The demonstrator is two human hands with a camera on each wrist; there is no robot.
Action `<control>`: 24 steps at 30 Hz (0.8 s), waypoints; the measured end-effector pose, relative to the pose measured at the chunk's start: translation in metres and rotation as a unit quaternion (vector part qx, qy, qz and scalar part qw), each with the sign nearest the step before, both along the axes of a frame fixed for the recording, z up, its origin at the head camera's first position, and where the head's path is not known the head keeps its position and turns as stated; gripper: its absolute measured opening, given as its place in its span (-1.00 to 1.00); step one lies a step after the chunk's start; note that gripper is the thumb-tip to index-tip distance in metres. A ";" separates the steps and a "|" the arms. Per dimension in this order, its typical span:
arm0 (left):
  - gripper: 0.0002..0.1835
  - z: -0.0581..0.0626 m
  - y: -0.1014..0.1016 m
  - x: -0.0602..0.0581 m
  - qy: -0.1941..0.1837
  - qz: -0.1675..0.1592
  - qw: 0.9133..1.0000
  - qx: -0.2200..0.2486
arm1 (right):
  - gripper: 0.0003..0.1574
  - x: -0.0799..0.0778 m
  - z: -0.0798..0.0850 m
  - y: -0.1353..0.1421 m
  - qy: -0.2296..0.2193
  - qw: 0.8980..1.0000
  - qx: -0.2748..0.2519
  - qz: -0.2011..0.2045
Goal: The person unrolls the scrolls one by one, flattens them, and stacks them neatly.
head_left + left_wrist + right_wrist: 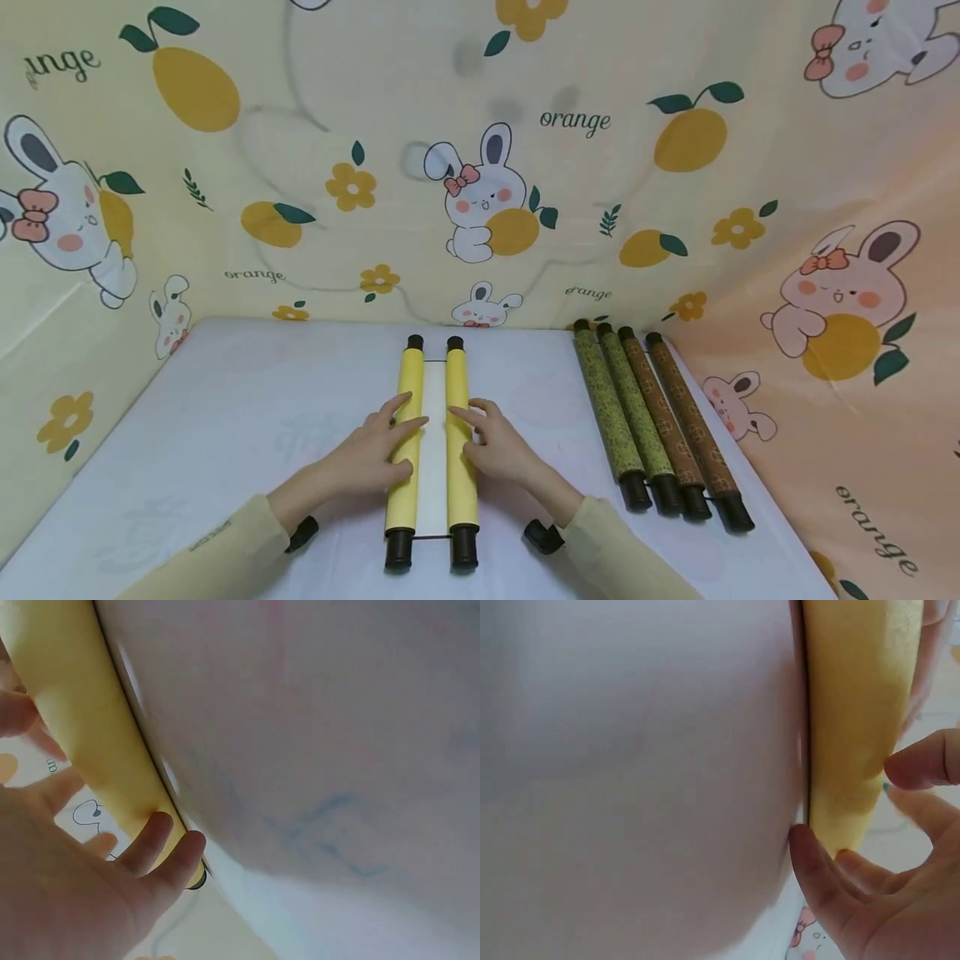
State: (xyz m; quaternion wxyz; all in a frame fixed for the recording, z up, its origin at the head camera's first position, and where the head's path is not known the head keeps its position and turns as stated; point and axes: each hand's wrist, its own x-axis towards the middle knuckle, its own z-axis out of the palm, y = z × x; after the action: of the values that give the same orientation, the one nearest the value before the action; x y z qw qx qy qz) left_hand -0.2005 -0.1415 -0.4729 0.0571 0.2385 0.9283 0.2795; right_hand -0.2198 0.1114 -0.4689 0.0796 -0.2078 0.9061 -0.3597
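A scroll lies partly rolled on the white tabletop, with two yellow rolls standing side by side: the left roll (403,492) and the right roll (461,483). Black knobs cap their ends, and a narrow white strip (432,483) shows between them. My left hand (367,450) rests on the left roll, fingers spread and fairly straight across its top. On the other side, my right hand (504,446) touches the right roll, its index finger reaching over the top and its thumb at the outer side. Both wrist views show fingertips against the yellow surface (90,727).
To the right lie two more rolled scrolls with black knobs, a green patterned one (611,400) and a brown patterned one (690,417). Behind the table (225,417) hangs a cream cloth (390,75) printed with rabbits and oranges; its pinkish side borders the right edge.
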 end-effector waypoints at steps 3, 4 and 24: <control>-0.32 -0.002 -0.002 0.001 0.015 -0.006 1.000 -0.027 | -0.28 0.001 -0.001 0.004 0.001 1.000 0.027 -0.010; -0.34 -0.002 -0.003 0.002 0.022 -0.006 0.999 -0.030 | -0.31 0.001 -0.001 0.005 -0.002 0.999 0.031 -0.017; -0.22 -0.001 -0.021 0.013 0.066 0.095 0.993 -0.030 | -0.15 0.008 0.005 0.043 -0.017 0.995 0.043 -0.083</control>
State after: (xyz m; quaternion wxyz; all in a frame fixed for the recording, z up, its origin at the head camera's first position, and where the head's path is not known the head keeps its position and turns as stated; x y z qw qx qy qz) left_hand -0.1872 -0.1623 -0.4742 -0.0242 0.1653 0.9564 0.2396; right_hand -0.2116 0.1539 -0.4636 0.0740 -0.1221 0.9335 -0.3290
